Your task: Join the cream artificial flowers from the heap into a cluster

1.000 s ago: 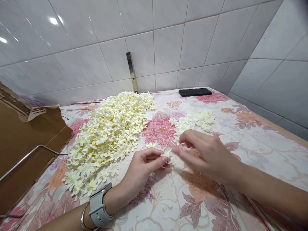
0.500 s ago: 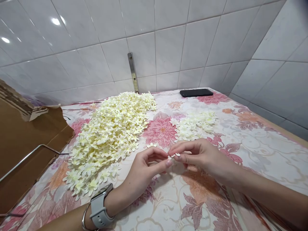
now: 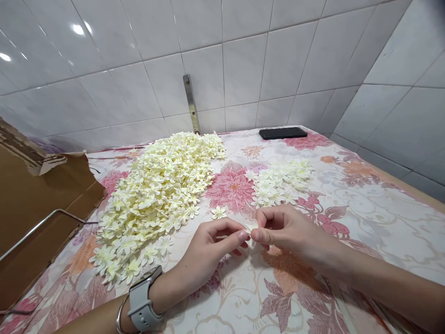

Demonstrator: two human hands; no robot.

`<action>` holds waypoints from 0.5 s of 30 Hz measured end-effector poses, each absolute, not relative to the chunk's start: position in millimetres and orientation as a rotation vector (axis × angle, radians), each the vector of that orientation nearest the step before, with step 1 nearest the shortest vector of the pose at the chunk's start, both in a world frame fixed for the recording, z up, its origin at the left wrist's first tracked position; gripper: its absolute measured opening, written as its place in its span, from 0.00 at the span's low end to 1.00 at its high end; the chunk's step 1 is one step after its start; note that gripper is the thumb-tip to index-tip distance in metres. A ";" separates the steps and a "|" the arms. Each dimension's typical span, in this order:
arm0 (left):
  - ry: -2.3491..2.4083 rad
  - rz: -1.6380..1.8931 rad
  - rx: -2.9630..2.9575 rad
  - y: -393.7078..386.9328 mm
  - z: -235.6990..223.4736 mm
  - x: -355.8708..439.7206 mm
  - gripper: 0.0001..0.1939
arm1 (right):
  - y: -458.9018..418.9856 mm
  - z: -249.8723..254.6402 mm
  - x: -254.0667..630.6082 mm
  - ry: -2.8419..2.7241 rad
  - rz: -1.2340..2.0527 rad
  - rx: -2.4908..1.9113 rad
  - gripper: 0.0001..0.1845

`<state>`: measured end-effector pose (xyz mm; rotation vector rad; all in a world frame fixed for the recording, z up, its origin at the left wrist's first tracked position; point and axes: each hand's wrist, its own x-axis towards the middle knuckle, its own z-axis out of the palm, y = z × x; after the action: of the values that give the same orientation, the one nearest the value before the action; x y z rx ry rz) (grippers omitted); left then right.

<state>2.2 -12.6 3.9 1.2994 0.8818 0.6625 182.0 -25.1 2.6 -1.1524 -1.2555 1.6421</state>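
Left hand [image 3: 205,246]: thumb and fingers pinching one cream artificial blossom [image 3: 252,224]. Right hand [image 3: 288,229]: pinching its opposite side. Location: between both hands, over floral tablecloth [image 3: 229,317]. Handling: light, steady fingertip pressure seems best, sparing thin petals.

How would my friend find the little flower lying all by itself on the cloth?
On the flowery cloth, find the big heap of cream flowers. Look just right of it, between the big pink printed flower and the left hand. The lone flower lies there by itself, touching neither the heap nor the smaller pile.
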 end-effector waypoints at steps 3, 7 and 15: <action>0.902 0.748 1.302 -11.0 5.4 2.6 0.08 | -27.0 5.0 180.8 -1.334 1.650 -1.131 0.14; 0.958 0.784 1.300 -8.5 5.6 2.9 0.07 | -28.3 4.9 182.2 -1.364 1.609 -1.154 0.14; 0.894 0.744 1.239 -9.5 3.7 3.5 0.09 | -28.1 10.7 178.5 -1.391 1.560 -1.134 0.18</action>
<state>3.5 -9.5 3.7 1.2387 0.8944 0.7444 178.5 -28.1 10.7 -1.1343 -1.3913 1.5597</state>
